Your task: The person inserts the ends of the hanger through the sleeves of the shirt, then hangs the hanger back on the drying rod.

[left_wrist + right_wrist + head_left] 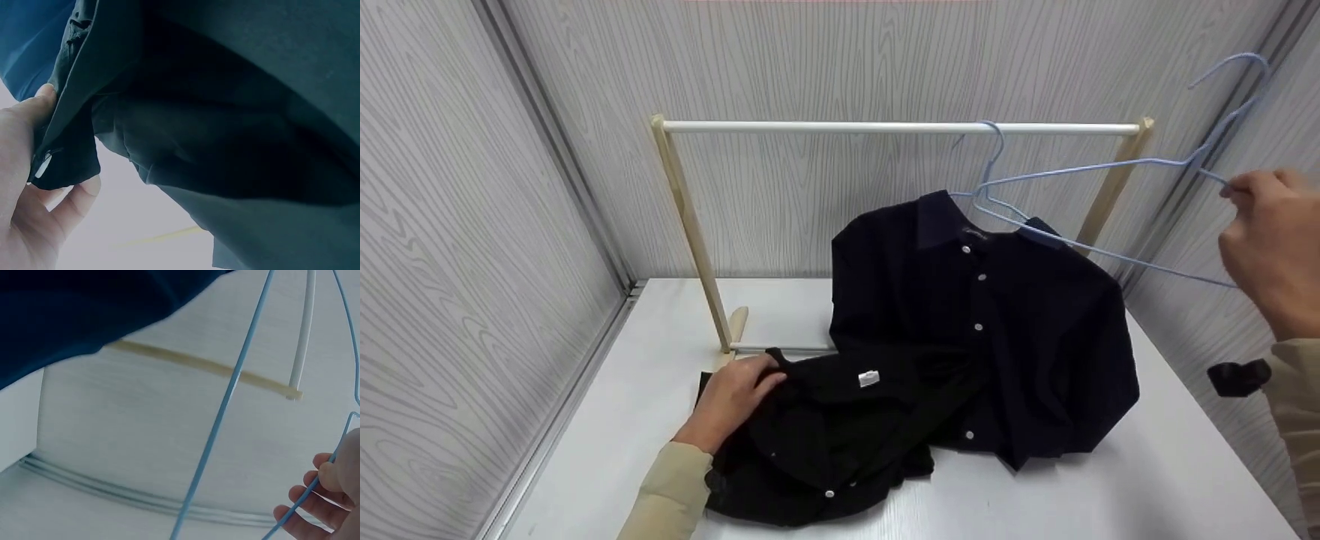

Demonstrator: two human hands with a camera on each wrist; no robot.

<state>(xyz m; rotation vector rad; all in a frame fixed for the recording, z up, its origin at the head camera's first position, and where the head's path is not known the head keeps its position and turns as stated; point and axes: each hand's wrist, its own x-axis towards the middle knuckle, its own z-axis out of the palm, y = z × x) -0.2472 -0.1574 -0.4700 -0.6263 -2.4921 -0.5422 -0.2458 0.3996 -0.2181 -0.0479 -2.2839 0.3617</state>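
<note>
My left hand (739, 394) pinches the collar edge of a black shirt (885, 427) that lies bunched on the table, its white neck label facing up. In the left wrist view, the thumb lies on one side of the black cloth (185, 146) and the fingers behind it. Raised at the far right, my right hand (1271, 240) grips one arm of a light blue wire hanger (1095, 167). That hanger is bare, and its far end overlaps the navy shirt's neck in the head view. The right wrist view shows thumb and fingers around the blue wire (306, 496).
A navy button-up shirt (900, 277) hangs on another blue hanger (997, 142) from the white rail (810, 127) of a wooden-legged rack. The rack stands on a white table (607, 397), with grey wood-grain panels (765, 60) behind and at both sides.
</note>
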